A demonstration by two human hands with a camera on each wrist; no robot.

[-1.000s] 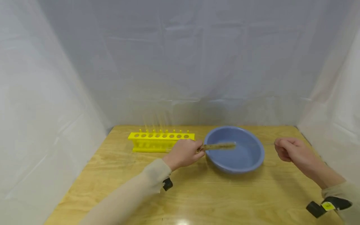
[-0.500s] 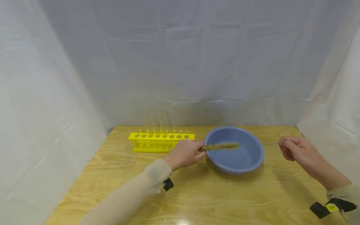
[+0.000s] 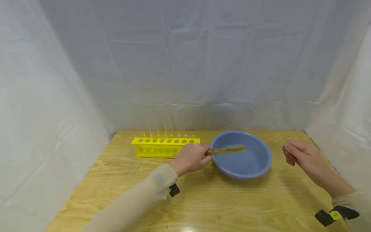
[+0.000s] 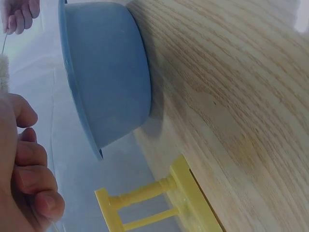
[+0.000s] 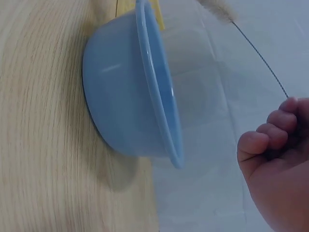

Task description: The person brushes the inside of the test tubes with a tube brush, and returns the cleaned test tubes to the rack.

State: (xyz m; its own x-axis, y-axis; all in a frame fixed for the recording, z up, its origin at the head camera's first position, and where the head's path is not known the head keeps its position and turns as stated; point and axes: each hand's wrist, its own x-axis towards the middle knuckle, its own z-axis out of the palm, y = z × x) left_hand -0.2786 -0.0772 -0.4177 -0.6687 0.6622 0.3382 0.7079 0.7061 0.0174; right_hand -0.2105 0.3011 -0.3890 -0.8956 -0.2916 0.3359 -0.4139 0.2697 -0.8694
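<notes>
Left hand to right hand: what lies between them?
The brush: bristles by the left hand, then thin wire to the right hand. The head view shows it across the basin; the left wrist view shows the basin lower.

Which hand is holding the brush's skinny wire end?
The right hand, out past the blue bowl, grips the wire. The left hand is at the bristles, by the yellow rack.

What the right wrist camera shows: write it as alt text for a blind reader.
The right hand grips the wire stem of a brush that runs off the top edge. To the left, a blue basin sits on a wooden table, a yellow rack partly visible behind.
</notes>
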